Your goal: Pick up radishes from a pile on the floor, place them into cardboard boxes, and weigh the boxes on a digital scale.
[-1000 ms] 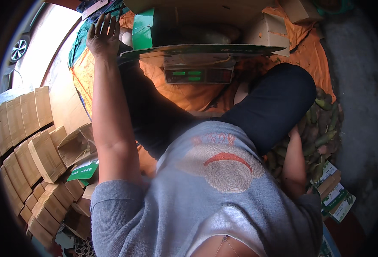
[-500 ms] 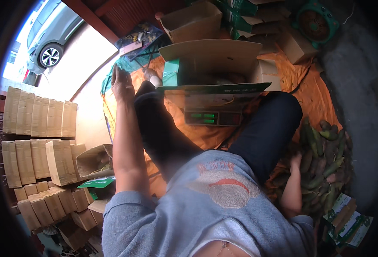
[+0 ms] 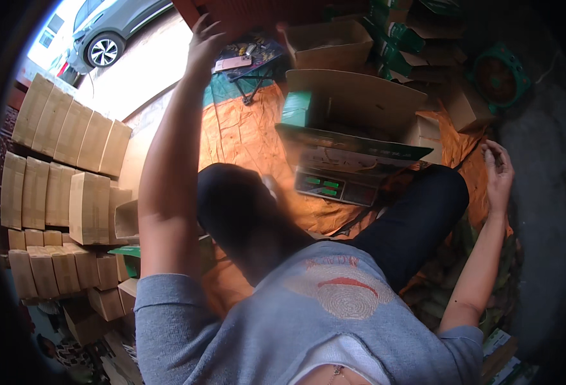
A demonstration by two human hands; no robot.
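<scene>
My left hand (image 3: pixel 204 40) is raised at the far left with its fingers apart and nothing visible in it. Nearby stands a small low table (image 3: pixel 267 50) with a pink phone (image 3: pixel 233 62) on top. Out on the right, my right hand (image 3: pixel 499 168) is lifted beside the orange sheet, its fingers loosely bent and apart, holding nothing that I can see. Between my knees an open cardboard box (image 3: pixel 360 90) rests on a scale (image 3: pixel 337 186) with lit green displays. What lies inside the box is in shadow. My right forearm partly covers a dim heap of long green-brown roots (image 3: pixel 498 298).
Closed cartons (image 3: pixel 52 125) are stacked along the left. Behind the scale are another open carton (image 3: pixel 331 48) and green-printed boxes (image 3: pixel 401 38). A green fan (image 3: pixel 501 76) stands at the far right. An orange sheet (image 3: pixel 235 128) covers the floor. A car (image 3: pixel 113 35) is parked outside.
My right hand has come up and forward, away from the root heap. My left hand has risen farther forward. The view has shifted, and my left knee has swung lower in it.
</scene>
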